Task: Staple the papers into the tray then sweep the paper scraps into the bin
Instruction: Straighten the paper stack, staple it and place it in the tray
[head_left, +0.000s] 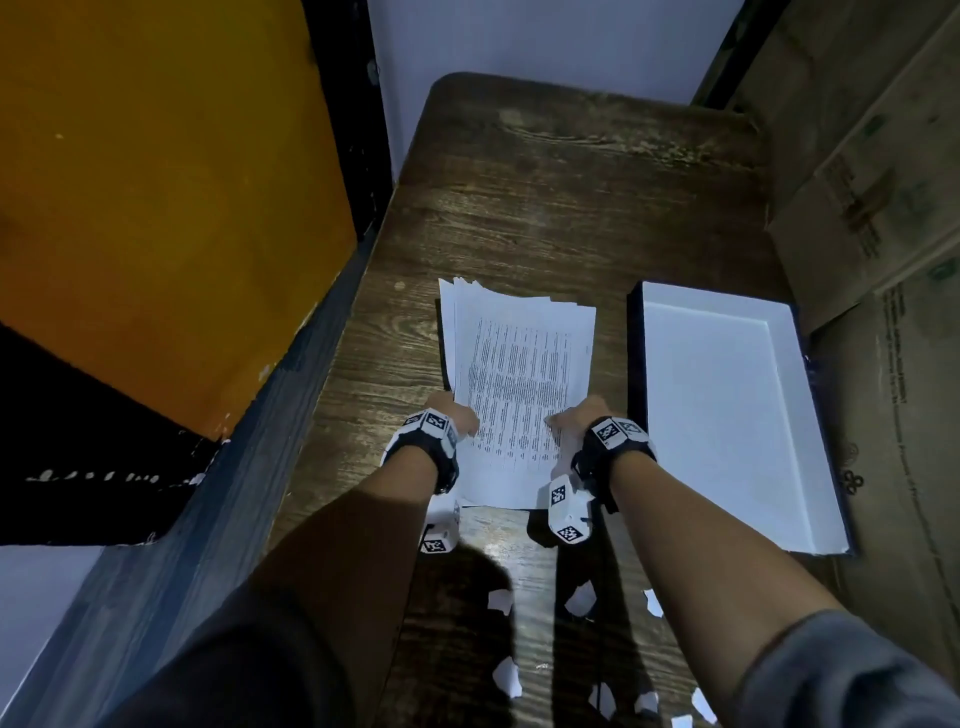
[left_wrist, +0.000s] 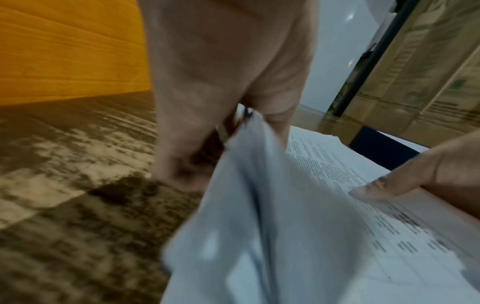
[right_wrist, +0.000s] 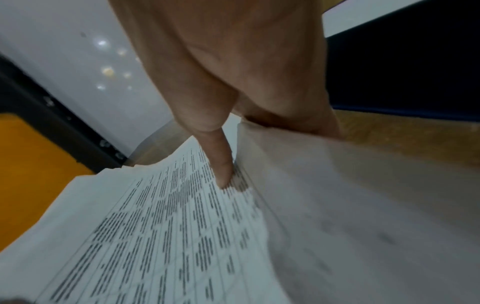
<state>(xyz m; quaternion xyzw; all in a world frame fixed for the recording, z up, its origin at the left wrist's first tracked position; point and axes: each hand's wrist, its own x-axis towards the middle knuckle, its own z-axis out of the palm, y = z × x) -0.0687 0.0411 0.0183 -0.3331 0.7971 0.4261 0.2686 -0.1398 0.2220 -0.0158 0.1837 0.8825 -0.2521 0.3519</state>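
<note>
A loose stack of printed papers (head_left: 519, 374) lies on the wooden table (head_left: 545, 197), its top edges fanned out. My left hand (head_left: 460, 413) grips the stack's left edge, thumb on top and fingers under the sheets (left_wrist: 259, 205). My right hand (head_left: 574, 415) grips the right edge, its thumb (right_wrist: 221, 164) pressed on the printed page (right_wrist: 155, 226) and fingers curled under the lifted edge. An empty white tray (head_left: 727, 415) with a dark rim lies just right of the papers. Several white paper scraps (head_left: 506, 675) are scattered on the near table. No stapler or bin is in view.
An orange panel (head_left: 156, 208) stands to the left of the table. Cardboard boxes (head_left: 883, 208) are stacked along the right, close behind the tray. A white wall (head_left: 545, 36) closes the far end. The far half of the table is bare wood.
</note>
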